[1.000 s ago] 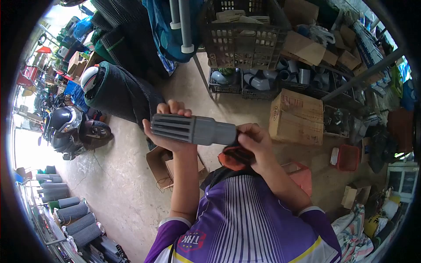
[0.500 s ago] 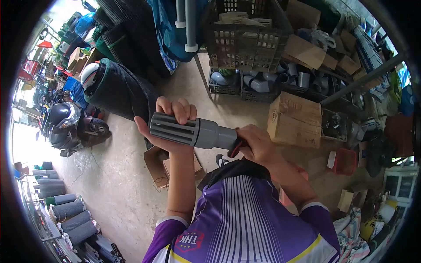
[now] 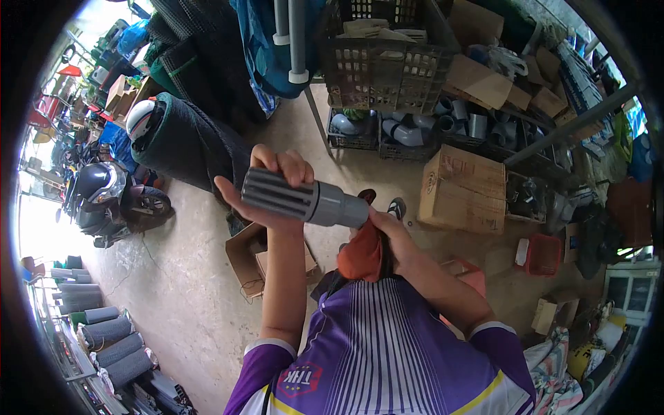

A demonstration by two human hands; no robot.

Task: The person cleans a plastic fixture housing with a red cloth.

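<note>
A grey plastic slotted pipe strainer (image 3: 279,194) is held up in front of my chest, nearly level. My left hand (image 3: 283,166) grips its wide, ribbed end, the fingers over the top and the thumb sticking out to the left. At the narrow, smooth end, my right hand (image 3: 393,238) holds an orange cloth (image 3: 360,257) with a dark part along it. The cloth hangs below the pipe end, close to my shirt. My right fingertips are partly hidden behind the fitting and cloth.
An open cardboard box (image 3: 242,263) lies on the floor below my left arm. A closed carton (image 3: 463,188) sits to the right, near crates of grey pipe elbows (image 3: 404,133). Rolled dark mesh (image 3: 190,142) and a motorbike (image 3: 104,200) stand at left. A red basket (image 3: 543,254) is at right.
The orange cloth has swung down into view below the narrow end, where only a small dark-red bit showed before. My right hand has moved slightly down; the strainer has shifted a little.
</note>
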